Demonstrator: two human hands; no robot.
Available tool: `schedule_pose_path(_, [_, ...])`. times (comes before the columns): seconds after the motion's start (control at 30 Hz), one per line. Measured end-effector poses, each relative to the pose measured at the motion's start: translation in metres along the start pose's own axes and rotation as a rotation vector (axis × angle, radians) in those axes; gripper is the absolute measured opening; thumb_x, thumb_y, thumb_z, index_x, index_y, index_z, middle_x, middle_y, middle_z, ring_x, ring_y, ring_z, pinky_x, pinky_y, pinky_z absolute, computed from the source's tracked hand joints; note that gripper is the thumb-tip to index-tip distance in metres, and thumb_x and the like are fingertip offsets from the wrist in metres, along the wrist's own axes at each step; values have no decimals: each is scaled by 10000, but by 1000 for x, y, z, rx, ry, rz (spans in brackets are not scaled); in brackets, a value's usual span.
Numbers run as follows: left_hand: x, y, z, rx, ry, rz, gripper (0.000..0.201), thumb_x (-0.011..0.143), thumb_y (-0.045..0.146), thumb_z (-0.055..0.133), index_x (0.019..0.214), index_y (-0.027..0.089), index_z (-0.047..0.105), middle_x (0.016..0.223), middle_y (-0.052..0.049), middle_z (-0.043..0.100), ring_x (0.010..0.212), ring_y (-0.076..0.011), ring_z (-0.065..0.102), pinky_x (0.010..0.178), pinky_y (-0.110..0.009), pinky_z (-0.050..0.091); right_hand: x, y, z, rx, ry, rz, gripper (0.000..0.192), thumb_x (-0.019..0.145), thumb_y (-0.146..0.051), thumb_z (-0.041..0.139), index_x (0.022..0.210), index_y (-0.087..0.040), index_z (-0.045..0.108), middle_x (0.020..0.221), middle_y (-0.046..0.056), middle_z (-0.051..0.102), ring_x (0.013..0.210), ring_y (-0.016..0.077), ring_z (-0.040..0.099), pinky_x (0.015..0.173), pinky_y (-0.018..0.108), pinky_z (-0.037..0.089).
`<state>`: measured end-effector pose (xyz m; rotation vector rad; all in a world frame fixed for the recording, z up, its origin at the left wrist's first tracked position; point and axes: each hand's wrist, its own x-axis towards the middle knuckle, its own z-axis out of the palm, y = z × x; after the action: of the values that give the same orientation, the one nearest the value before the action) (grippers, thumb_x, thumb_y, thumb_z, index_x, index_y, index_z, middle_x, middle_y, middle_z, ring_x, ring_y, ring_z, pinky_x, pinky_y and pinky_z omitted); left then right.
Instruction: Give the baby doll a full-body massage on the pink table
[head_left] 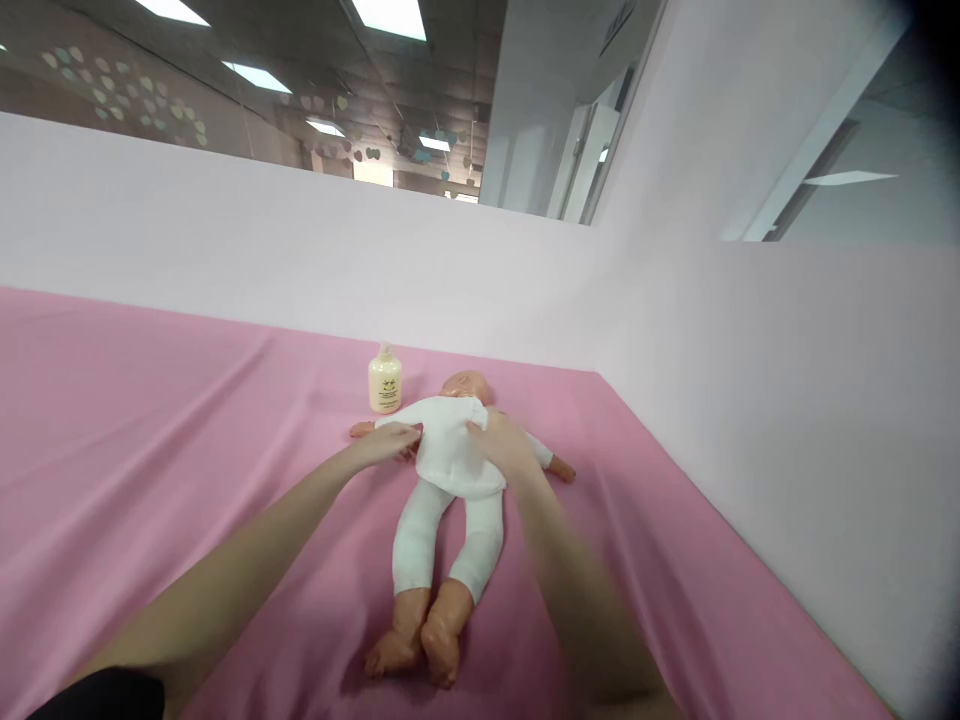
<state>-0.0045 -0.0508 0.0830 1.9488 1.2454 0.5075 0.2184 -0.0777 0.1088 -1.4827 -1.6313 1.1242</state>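
A baby doll [469, 388] lies on its back on a pink cloth, head away from me and arms spread. It wears a white long-sleeved top [450, 450] and white leggings [414, 535]; its feet are bare. My left hand [391, 442] is at the top's left side, below the sleeve, its fingers curled against the fabric. Across the chest, my right hand [504, 440] grips the top near the right shoulder, thumb on the front. Its other fingers are mostly hidden. Bunched fabric shows at the neckline beside that hand.
A cream pump bottle [385, 382] stands beyond the doll's outstretched left-side arm. Pink cloth [225, 440] with soft folds covers the surface. White walls [300, 240] rise behind and on the right, with windows above.
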Motion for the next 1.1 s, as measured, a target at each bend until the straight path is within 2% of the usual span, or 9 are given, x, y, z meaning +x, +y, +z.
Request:
schedule_pose_path(0.03, [2, 4, -11, 18, 69, 3, 482, 855, 507, 334, 910, 147, 650, 924, -103, 701, 849, -244, 660, 736, -337, 527, -3, -4, 13, -214, 92, -96, 642, 844, -437, 505, 1407, -216, 287, 1535, 98, 161, 1423, 346, 18, 1137, 489, -18])
schedule_pose_path(0.07, [7, 8, -22, 108, 238, 33, 472, 862, 483, 315, 959, 154, 639, 975, -103, 692, 902, -256, 648, 780, -366, 519, -4, -5, 25, -407, 115, -172, 656, 845, -459, 496, 1421, -246, 264, 1555, 66, 88, 1424, 345, -34, 1127, 524, -33])
schedule_pose_path(0.2, [41, 17, -70, 415, 623, 230, 492, 893, 351, 316, 1327, 141, 416, 1502, -95, 284, 1389, -256, 235, 1101, -403, 262, -6, 4, 63, -748, -57, -204, 648, 886, -550, 367, 1444, -243, 246, 1565, 76, -3, 1418, 364, -79, 1094, 596, -12])
schedule_pose_path(0.33, [68, 9, -89, 678, 470, 43, 517, 895, 298, 320, 1344, 51, 382, 1505, -191, 237, 1398, -334, 179, 1095, -513, 207, -2, 15, 68, -824, -101, -209, 646, 892, -571, 330, 1447, -251, 249, 1565, 71, 13, 1420, 359, -65, 1092, 593, -23])
schedule_pose_path(0.47, [70, 17, -50, 766, 512, 198, 544, 905, 314, 323, 1381, 50, 345, 1544, -161, 109, 1423, -323, 32, 1132, -503, 92, 0, 14, 64, -840, -155, -249, 593, 894, -550, 351, 1419, -277, 316, 1564, 67, 37, 1424, 355, -30, 1079, 620, -5])
schedule_pose_path(0.6, [69, 35, 19, 617, 198, 411, 571, 931, 416, 284, 1426, 131, 289, 1536, -126, 183, 1426, -259, 97, 1127, -448, 181, -2, 15, 67, -862, -184, -505, 430, 937, -395, 316, 1260, -219, 539, 1399, 109, 455, 1354, 308, 291, 1094, 561, 120])
schedule_pose_path(0.7, [75, 36, 56, 574, 56, 391, 588, 932, 445, 291, 1431, 135, 291, 1530, -126, 195, 1424, -270, 101, 1135, -485, 110, -7, 24, 69, -850, -207, -621, 423, 946, -357, 307, 1102, -157, 646, 1130, 116, 656, 1132, 269, 532, 1040, 423, 305])
schedule_pose_path(0.9, [81, 14, 71, 537, 88, 356, 579, 939, 446, 277, 1454, 185, 250, 1540, -63, 170, 1431, -225, 59, 1145, -454, 91, -18, 49, 58, -814, -161, -763, 311, 935, -296, 397, 1115, -175, 620, 1110, 68, 674, 1086, 214, 576, 1023, 382, 352])
schedule_pose_path(1.1, [65, -7, 72, 516, 135, 360, 535, 952, 383, 267, 1458, 208, 252, 1535, -39, 197, 1428, -227, 68, 1145, -439, 132, -33, 57, 41, -648, -134, -770, 362, 931, -264, 407, 1267, -261, 542, 1276, 6, 593, 1213, 167, 513, 1136, 374, 231])
